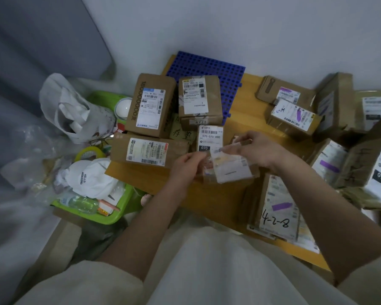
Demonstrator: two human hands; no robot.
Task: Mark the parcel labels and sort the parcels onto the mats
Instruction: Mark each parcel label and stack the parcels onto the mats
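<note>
A small cardboard parcel (231, 170) with a white label is held over the wooden table (246, 106) at its centre. My left hand (188, 166) grips its left end, fingers curled round the edge. My right hand (254, 148) holds its far right side from above. The parcel is blurred by motion. A blue perforated mat (211, 64) lies at the table's back, partly covered by a labelled box (199, 100). No marker shows in either hand.
Several labelled boxes (151, 105) crowd the table's left; a small "070" parcel (210, 137) lies just behind my hands. More parcels with purple marks (293, 117) pile at the right, one reading "4-2-8" (277, 216). A green basket (90, 201) of clutter stands left of the table.
</note>
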